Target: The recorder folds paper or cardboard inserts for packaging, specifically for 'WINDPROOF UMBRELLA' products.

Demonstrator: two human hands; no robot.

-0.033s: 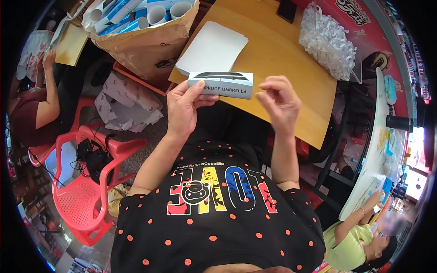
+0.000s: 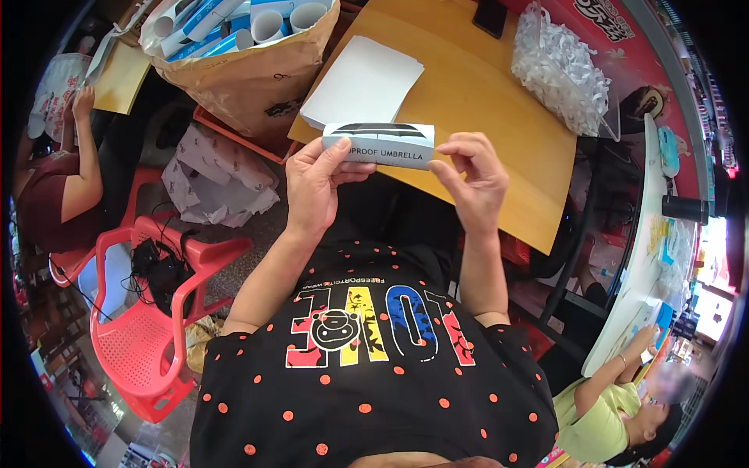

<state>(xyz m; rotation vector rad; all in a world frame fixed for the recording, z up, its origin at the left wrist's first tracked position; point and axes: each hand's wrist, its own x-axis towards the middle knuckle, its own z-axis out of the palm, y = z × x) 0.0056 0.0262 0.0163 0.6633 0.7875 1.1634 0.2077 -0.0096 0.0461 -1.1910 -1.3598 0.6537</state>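
Observation:
A printed paper tube (image 2: 386, 147), grey-blue and white with a dark umbrella picture, lies crosswise in front of me above the table's near edge. My left hand (image 2: 316, 175) grips its left end, thumb on the front and fingers behind. At the tube's right end is my right hand (image 2: 474, 175), its fingers curled and the thumb apart from them. Those fingertips are at or very near the tube's edge; I cannot tell whether they touch it. Just beyond the tube, a stack of white sheets (image 2: 363, 82) rests on the wooden table (image 2: 476, 93).
A large brown paper bag (image 2: 242, 86) holding blue-and-white tubes stands at the left. On the table's far right are a clear bin of white paper strips (image 2: 562, 78) and a dark phone (image 2: 491, 17). A red plastic chair (image 2: 144, 347) stands left. Other people sit at both sides.
My right hand has moved left, bringing its fingertips to the tube's right end. My left hand and the tube stay in place.

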